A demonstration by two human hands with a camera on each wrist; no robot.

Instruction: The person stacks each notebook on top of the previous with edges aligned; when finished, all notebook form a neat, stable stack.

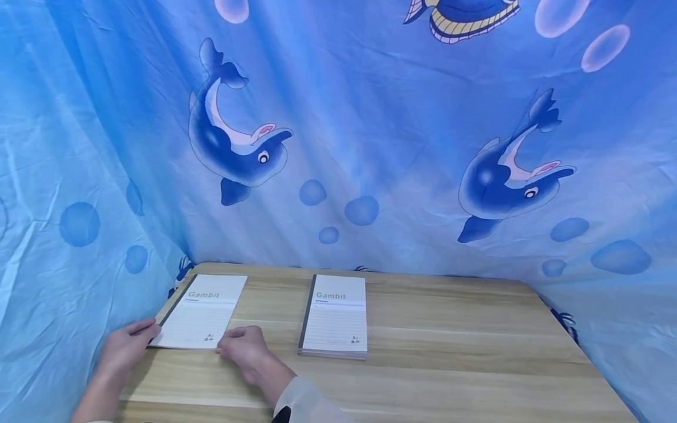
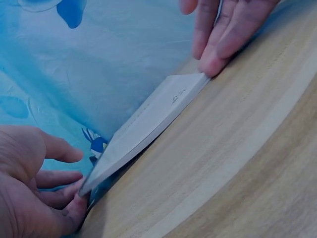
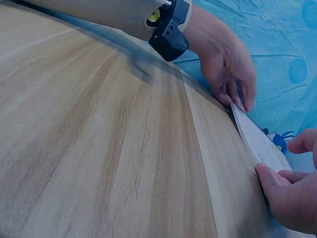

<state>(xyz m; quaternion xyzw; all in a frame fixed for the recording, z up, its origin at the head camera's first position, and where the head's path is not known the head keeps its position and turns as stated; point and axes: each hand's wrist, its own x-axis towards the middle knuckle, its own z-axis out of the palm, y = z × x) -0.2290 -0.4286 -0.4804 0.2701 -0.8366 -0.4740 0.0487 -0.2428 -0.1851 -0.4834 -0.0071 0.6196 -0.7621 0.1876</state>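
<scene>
A white "Gambit" notebook (image 1: 203,314) with a dark spine lies at the table's left side. My left hand (image 1: 124,349) holds its near left corner, which looks slightly raised in the left wrist view, where the left hand (image 2: 37,183) is at the lower left. At the near right corner my right hand (image 1: 248,352) pinches the edge. The right wrist view shows this right hand (image 3: 292,193) with a fingertip against the notebook's edge, and the left hand (image 3: 230,69) at the other end. How the notebook's underside is held is hidden.
A stack of matching notebooks (image 1: 338,314) lies to the right, at mid-table. The wood-grain table (image 1: 465,335) extends beyond it to the right. A blue curtain (image 1: 381,147) with printed dolphins hangs behind the table and along its sides.
</scene>
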